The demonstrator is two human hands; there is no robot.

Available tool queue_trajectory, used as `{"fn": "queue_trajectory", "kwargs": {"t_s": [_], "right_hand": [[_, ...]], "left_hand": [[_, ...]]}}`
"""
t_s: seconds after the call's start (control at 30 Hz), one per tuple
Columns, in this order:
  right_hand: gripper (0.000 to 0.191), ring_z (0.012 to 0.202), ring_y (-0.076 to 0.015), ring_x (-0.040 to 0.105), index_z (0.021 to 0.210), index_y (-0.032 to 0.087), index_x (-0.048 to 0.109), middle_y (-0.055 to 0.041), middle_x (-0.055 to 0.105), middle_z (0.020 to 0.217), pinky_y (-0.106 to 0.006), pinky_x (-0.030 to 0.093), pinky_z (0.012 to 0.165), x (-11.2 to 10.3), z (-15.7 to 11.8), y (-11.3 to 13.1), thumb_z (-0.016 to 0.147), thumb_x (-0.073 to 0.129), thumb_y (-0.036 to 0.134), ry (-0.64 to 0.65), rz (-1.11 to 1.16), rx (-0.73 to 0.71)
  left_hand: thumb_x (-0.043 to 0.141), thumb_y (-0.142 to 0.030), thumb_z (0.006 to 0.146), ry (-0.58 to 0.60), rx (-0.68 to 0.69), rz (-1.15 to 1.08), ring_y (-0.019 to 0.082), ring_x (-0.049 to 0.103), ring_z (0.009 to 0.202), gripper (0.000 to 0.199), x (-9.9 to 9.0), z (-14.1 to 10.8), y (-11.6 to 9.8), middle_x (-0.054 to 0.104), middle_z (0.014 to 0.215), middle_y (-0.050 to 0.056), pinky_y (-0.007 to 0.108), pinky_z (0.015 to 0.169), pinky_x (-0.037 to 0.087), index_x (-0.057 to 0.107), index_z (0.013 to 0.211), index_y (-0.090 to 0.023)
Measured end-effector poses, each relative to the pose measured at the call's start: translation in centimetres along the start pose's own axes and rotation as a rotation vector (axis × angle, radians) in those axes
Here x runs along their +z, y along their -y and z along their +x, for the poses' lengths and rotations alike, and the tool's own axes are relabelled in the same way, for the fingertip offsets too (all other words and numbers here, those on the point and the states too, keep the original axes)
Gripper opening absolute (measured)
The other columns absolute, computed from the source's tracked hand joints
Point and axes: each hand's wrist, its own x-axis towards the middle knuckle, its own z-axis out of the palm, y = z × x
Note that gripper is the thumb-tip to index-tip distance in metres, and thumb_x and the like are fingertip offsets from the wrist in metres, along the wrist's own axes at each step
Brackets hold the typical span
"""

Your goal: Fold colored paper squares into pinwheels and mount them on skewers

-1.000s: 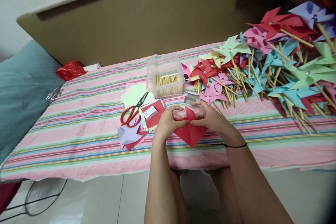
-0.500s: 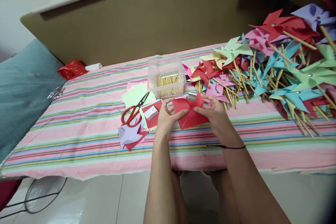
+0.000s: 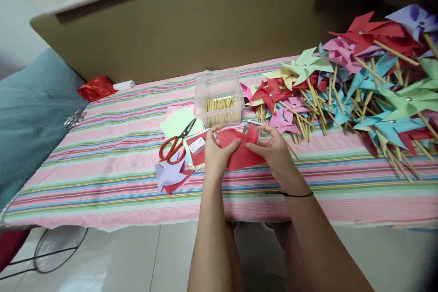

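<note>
A sheet of red paper (image 3: 243, 159) is held between my two hands above the striped cloth, its upper corners folded or curled inward. My left hand (image 3: 217, 148) pinches its left side with the thumb on top. On the other side, my right hand (image 3: 273, 145) grips a raised flap near the middle between thumb and fingers. Just left of my left hand lies a stack of coloured paper with a small white box (image 3: 196, 145) on it. Red-handled scissors (image 3: 176, 143) rest across the papers. A small grey metallic object (image 3: 251, 127) shows partly behind the red paper.
A clear plastic box (image 3: 219, 96) of short wooden sticks stands behind my hands. Many finished paper pinwheels (image 3: 362, 82) are piled at the right. A cut purple paper (image 3: 170, 172) lies at the left, and a red plastic bag (image 3: 96, 88) sits farther back.
The red paper and both hands have shifted slightly left. My right hand has moved inward, bringing its flap closer to the paper's middle.
</note>
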Motion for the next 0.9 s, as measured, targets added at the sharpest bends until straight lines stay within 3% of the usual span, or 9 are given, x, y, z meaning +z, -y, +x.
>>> {"fn": "queue_trajectory", "kwargs": {"t_s": [0.33, 0.53, 0.9], "right_hand": [[0.064, 0.058, -0.0177, 0.067, 0.104, 0.026, 0.048, 0.0029, 0.07, 0.062, -0.031, 0.054, 0.06, -0.31, 0.14, -0.29, 0.052, 0.085, 0.026, 0.021, 0.026, -0.003], [0.065, 0.057, -0.0183, 0.067, 0.104, 0.027, 0.048, 0.0051, 0.068, 0.06, -0.033, 0.055, 0.062, -0.39, 0.16, -0.25, 0.051, 0.085, 0.026, 0.042, 0.016, 0.006], [0.066, 0.06, -0.0201, 0.069, 0.107, 0.026, 0.047, 0.0006, 0.074, 0.069, -0.035, 0.056, 0.063, -0.17, -0.04, 0.01, 0.052, 0.084, 0.026, 0.05, 0.044, 0.019]], "left_hand": [[0.077, -0.022, 0.06, 0.01, 0.004, -0.014, 0.011, 0.055, 0.051, 0.054, -0.09, -0.17, -0.27, 0.056, 0.059, -0.007, 0.021, 0.049, 0.043, 0.049, 0.105, -0.021], [0.078, -0.021, 0.059, 0.013, -0.01, -0.021, 0.012, 0.056, 0.05, 0.055, -0.14, -0.23, -0.36, 0.055, 0.057, -0.008, 0.022, 0.049, 0.043, 0.05, 0.106, -0.022], [0.079, -0.022, 0.057, 0.037, 0.019, -0.016, 0.013, 0.057, 0.049, 0.056, -0.1, -0.23, -0.41, 0.057, 0.056, -0.008, 0.022, 0.048, 0.043, 0.049, 0.104, -0.021]]}}
